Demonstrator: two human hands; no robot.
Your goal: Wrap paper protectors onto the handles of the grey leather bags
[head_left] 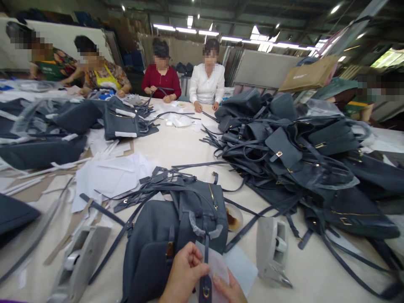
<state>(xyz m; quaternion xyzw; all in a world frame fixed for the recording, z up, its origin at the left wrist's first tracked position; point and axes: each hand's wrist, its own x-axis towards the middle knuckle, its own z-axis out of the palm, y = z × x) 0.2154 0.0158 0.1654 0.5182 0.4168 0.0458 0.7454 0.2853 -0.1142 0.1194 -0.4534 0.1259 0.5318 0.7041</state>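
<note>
A dark blue leather backpack (pixel 151 235) lies in front of me at the bottom centre. Its narrow strap (pixel 206 252) runs down between my hands, with a gold fitting near the lower end. Under the strap is a whitish translucent sheet (pixel 219 263). My left hand (pixel 184 271) pinches the strap between thumb and fingers. Just to its right, my right hand (pixel 229 288) has its thumb on the sheet beside the strap, its fingers partly hidden behind. Clear plastic wraps the bag's top handle (pixel 197 227).
Grey tape dispensers stand right (pixel 273 248) and left (pixel 80 261) of the backpack. A big heap of dark bags (pixel 303 155) covers the right; more bags (pixel 63 122) and white paper sheets (pixel 107 176) lie left. Several people work around the table (pixel 176 145).
</note>
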